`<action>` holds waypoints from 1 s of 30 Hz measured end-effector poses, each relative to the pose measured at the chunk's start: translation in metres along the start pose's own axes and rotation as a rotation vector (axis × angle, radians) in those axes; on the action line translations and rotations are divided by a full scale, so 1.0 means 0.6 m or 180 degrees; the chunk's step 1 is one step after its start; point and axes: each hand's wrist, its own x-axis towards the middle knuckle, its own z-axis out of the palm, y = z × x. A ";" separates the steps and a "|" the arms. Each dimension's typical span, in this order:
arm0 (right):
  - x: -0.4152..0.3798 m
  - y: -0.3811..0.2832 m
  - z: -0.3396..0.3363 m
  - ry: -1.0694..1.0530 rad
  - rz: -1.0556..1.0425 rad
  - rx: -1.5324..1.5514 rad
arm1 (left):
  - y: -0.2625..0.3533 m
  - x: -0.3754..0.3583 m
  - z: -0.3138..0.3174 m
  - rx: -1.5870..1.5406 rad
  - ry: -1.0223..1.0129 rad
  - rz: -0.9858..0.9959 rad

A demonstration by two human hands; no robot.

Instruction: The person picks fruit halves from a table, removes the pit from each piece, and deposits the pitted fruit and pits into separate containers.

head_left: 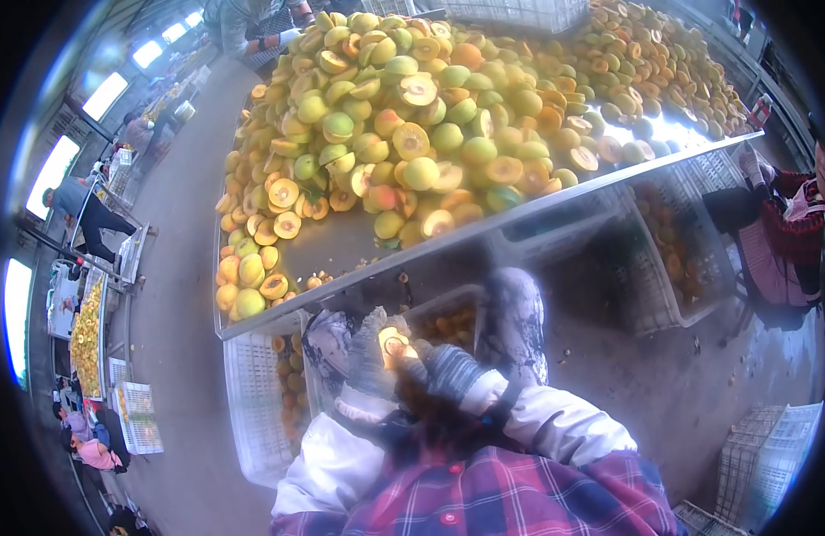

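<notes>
Holding one halved fruit (394,346) below the counter (341,246), our left hand (369,357) and right hand (448,368) grip it together; halved fruit lie piled above, whole ones remain.

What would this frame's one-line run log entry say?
left hand: gloved, on halved fruit | right hand: gloved, on same fruit | table: heaped fruit | crates: below table
</notes>
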 end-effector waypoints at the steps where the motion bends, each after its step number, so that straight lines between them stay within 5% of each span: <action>1: 0.003 0.031 0.033 0.0088 0.0075 0.0479 | -0.006 0.002 0.004 -0.0344 0.0333 -0.0160; 4: -0.009 0.027 0.064 0.0241 0.0434 0.1221 | -0.007 0.017 0.016 -0.1366 0.0761 -0.0789; 6: -0.017 0.020 0.071 0.0329 0.0693 0.1490 | 0.029 0.007 0.049 -0.1210 0.1101 -0.0603; 8: -0.026 0.022 0.081 0.1548 -0.0938 -0.1206 | 0.069 0.000 0.097 -0.1049 0.1440 -0.0416; 9: -0.023 0.025 0.085 0.1553 -0.0934 -0.1203 | 0.079 -0.001 0.120 -0.0581 0.1903 -0.0019; 11: -0.012 0.035 0.091 0.0214 0.0581 0.3185 | 0.109 -0.006 0.119 -0.0111 0.2366 0.0397; 13: -0.014 -0.001 0.045 -0.0215 0.0837 0.3865 | 0.142 -0.012 0.075 0.0043 0.0644 -0.0276; 14: -0.015 -0.024 0.012 -0.0647 0.1095 0.4531 | 0.146 -0.016 0.072 0.0050 0.0661 -0.0259; 16: -0.014 -0.004 -0.001 -0.1123 0.1378 0.5178 | 0.146 -0.027 0.069 0.0887 0.0367 0.1173; 17: -0.005 0.045 0.015 -0.1870 0.1251 0.5782 | 0.137 -0.028 0.079 0.0893 0.0383 0.1160; 18: -0.001 0.072 0.023 -0.2644 0.1082 0.6347 | 0.120 -0.022 0.097 0.1334 0.0960 0.1922; 19: -0.005 0.069 0.020 -0.2653 0.1079 0.6348 | 0.108 -0.017 0.104 0.1771 0.1537 0.2689; 20: -0.008 0.066 0.015 -0.2602 0.1558 0.6664 | 0.104 -0.009 0.086 0.1773 0.1540 0.2697; 22: -0.014 0.049 0.000 -0.2453 0.2580 0.7209 | 0.113 0.005 0.041 -0.0985 -0.0123 -0.1109; 23: -0.018 0.027 0.008 -0.2473 0.2592 0.7176 | 0.118 0.001 0.044 -0.1000 -0.0106 -0.1084; 25: -0.033 -0.027 0.042 0.0331 0.1307 0.5137 | 0.148 -0.018 0.061 -0.0725 0.0209 -0.0842; 29: -0.033 -0.031 0.032 -0.0276 0.1713 0.6544 | 0.122 0.005 0.025 -0.1222 -0.0184 -0.1343; 30: -0.019 -0.002 0.023 -0.1866 0.1893 0.6837 | 0.106 0.005 0.012 -0.1408 -0.0150 -0.1563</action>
